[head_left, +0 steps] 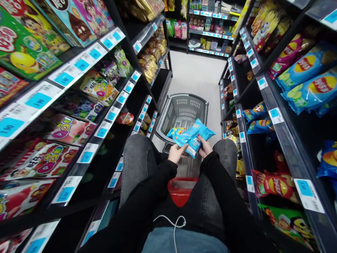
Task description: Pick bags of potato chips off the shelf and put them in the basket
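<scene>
Blue chip bags [189, 135] with a Lay's-style logo are held in front of me, over the near end of a grey shopping basket [184, 98]. They overlap, and I cannot tell for certain whether there are two. My left hand [177, 152] pinches the lower left edge, thumb on top. Gripping the right side, my right hand [204, 147] has its fingers closed on the blue packaging. The grey basket stands on the floor beyond my knees, its slotted inner walls in view. Part of its near side is hidden by the bags and my hands.
Left shelves carry gummy candy packs [57, 158] and boxed sweets [16, 39]. The right shelves hold more blue chip bags [315, 90] and red chip bags [278, 183]. A red plastic piece [182, 192] lies between my thighs. The aisle floor [190, 68] runs towards back shelves [210, 27].
</scene>
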A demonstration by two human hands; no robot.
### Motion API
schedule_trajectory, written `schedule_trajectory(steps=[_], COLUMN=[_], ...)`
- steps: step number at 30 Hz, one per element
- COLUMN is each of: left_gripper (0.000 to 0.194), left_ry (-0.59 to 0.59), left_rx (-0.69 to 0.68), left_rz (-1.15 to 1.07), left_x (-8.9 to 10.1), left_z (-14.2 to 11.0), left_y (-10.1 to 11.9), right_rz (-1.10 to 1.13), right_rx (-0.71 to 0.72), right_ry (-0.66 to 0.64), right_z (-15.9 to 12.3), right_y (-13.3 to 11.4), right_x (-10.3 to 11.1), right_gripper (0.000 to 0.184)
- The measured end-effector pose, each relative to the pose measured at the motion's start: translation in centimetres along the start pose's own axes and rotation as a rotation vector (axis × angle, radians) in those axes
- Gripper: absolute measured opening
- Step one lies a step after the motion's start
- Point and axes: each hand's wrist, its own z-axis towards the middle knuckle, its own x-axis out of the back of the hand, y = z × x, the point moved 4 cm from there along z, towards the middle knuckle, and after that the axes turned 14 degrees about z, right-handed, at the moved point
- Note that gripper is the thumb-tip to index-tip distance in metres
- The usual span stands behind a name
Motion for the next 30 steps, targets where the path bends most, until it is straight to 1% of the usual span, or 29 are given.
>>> schedule_trajectory(steps=[3, 6, 10, 13, 15, 17, 21, 24, 26, 28, 30], left_gripper=[0.034, 0.035, 0.035, 0.037, 0.04, 0.041, 0.042, 0.041, 0.04, 0.041, 0.04], left_ry=[0.033, 0.073, 0.079, 0.075, 0.069, 0.052, -0.044, -0.103, -0.119, -0.09, -0.014], left_rx=[0.004, 0.002, -0.015, -0.046, -0.067, -0.086, -0.106, -0.129, -0.141, -0.14, -0.128], left_rz=[-0.066, -0.119, -0.216, -0.237, -0.228, -0.215, -0.209, -0.215, -0.211, -0.199, -0.188], left_x=[1.2, 2.1, 2.0, 2.0, 2.4, 2.9, 3.5, 3.4, 3.1, 2.7, 2.4], left_z=[0.2, 0.2, 0.1, 0.0, 0.1, 0.3, 0.5, -0.2, -1.1, -1.7, -1.7], left_y=[0.3, 0.6, 1.1, 1.4, 1.5, 1.7, 2.0, 2.6, 3.0, 3.4, 3.7], right_rz=[0.008, 0.047, 0.058, 0.046, 0.053, 0.067, 0.055, 0.033, 0.032, 0.022, 0.004], right_rx=[-0.029, -0.013, 0.045, 0.058, 0.073, 0.118, 0.231, 0.243, 0.237, 0.237, 0.241], right_ry=[-0.055, -0.119, -0.155, -0.17, -0.159, -0.146, -0.169, -0.187, -0.181, -0.172, -0.164], right_z=[-0.3, -0.5, -0.8, -1.0, -1.0, -1.0, -1.4, -2.4, -3.2, -4.0, -4.5], right_y=[0.2, 0.0, -0.3, -0.3, -0.4, -0.6, -1.4, -1.9, -2.0, -1.9, -1.6], right_x=[-0.3, -0.7, -1.0, -1.2, -1.3, -1.3, -1.5, -1.8, -2.0, -2.1, -2.2], right_gripper=[0.029, 0.033, 0.034, 0.034, 0.033, 0.036, 0.044, 0.044, 0.043, 0.044, 0.045])
